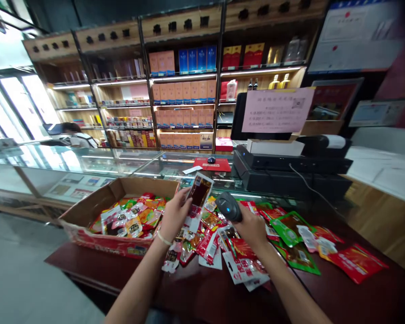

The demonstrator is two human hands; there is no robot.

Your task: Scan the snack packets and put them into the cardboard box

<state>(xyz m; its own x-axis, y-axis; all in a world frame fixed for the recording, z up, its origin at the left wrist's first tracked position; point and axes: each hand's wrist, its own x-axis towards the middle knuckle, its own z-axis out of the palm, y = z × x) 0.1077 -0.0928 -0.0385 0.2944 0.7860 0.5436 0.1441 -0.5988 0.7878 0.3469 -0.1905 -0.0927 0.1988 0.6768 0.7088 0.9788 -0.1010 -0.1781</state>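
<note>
My left hand (pixel 177 211) is closed on a snack packet (pixel 201 191), its dark brown contents showing through a clear window with a whitish border. The packet tilts upward above the pile. In my right hand (pixel 254 227) is a black barcode scanner (pixel 228 206) with a small blue light on top; its head points toward the packet, a short gap apart. Beneath both hands, many loose snack packets (pixel 207 245) in red, white and green lie heaped on the dark red table. To the left stands an open cardboard box (pixel 111 246) partly filled with similar packets.
Behind the pile runs a glass display counter (pixel 145 164) with a computer mouse (pixel 211 160) on a red mat. At the right stand a monitor with a pink paper notice (pixel 276 110) and a black cash drawer (pixel 256 175). A person (pixel 79 135) is at far left, near stocked shelves (pixel 185 92).
</note>
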